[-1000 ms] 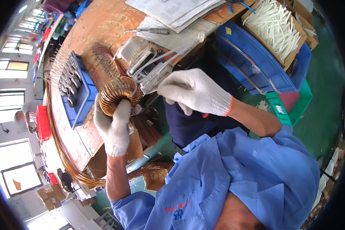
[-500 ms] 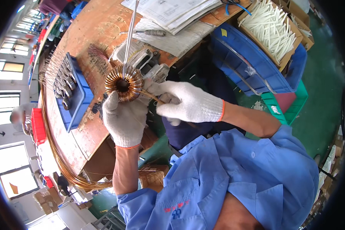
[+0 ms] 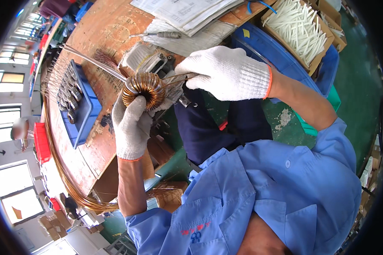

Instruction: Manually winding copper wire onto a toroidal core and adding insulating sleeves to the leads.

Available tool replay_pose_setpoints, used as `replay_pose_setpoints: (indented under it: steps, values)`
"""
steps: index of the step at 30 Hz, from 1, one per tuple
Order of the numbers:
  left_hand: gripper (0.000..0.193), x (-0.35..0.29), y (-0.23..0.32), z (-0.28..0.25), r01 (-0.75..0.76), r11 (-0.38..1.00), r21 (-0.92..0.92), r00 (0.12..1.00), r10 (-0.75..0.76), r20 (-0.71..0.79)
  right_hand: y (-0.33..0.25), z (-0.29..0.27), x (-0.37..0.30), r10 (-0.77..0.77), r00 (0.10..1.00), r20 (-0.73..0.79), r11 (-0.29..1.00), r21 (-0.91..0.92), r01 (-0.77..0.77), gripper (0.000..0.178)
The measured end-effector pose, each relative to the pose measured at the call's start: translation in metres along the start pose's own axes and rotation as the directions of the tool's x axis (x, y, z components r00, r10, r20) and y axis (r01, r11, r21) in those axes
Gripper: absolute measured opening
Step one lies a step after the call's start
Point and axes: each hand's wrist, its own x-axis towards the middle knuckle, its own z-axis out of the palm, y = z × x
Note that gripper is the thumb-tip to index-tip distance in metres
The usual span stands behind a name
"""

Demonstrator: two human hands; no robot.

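Note:
In my left hand (image 3: 132,129), gloved in white knit, is a ring-shaped coil (image 3: 145,80) wound with copper wire. The thumb presses over the coil's front near its hole, and the fingers go behind it. My right hand (image 3: 230,73), gloved too, is to the right and a little higher. Its thumb and fingertips pinch a copper wire (image 3: 174,81) that runs across from the coil. From the coil's upper left side, long silvery leads (image 3: 95,63) stretch up and left over the bench. Behind the coil is a metal fixture (image 3: 159,63), partly covered.
A blue tray (image 3: 91,111) of finished-looking coils stands left on the wooden bench (image 3: 108,27). Papers (image 3: 187,15) and a screwdriver (image 3: 170,35) lie at the back. To the right, a box of white tubes (image 3: 300,32) rests on a blue bin (image 3: 327,78). Copper wire (image 3: 61,172) bundles curve along the left.
My right hand has moved up and right, drawing the wire out from the coil. The coil has tilted, its leads swinging left, and my left thumb now lies over its front.

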Motion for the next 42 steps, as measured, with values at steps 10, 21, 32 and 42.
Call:
replay_pose_setpoints:
  steps: [10,21,32,42]
  values:
    - [0.052,0.002,0.005,0.001,-0.04,0.999,-0.009,0.999,0.04,0.018,0.005,-0.002,0.013,-0.2,0.975,-0.101,0.972,-0.144,0.185,0.018]
    - [0.056,0.0,0.0,-0.001,0.003,1.0,-0.018,1.0,-0.002,0.018,0.002,-0.013,0.022,-0.192,0.981,0.033,0.858,-0.479,0.184,0.026]
    - [0.06,0.007,-0.018,-0.002,0.019,0.923,-0.384,0.998,-0.038,-0.042,-0.022,0.008,0.009,-0.729,0.494,-0.474,0.683,-0.444,0.58,0.033]
    - [0.056,0.008,-0.023,0.003,-0.062,0.895,-0.442,0.998,0.069,-0.002,-0.015,0.05,0.0,-0.039,0.93,-0.365,0.967,0.22,0.127,0.029]
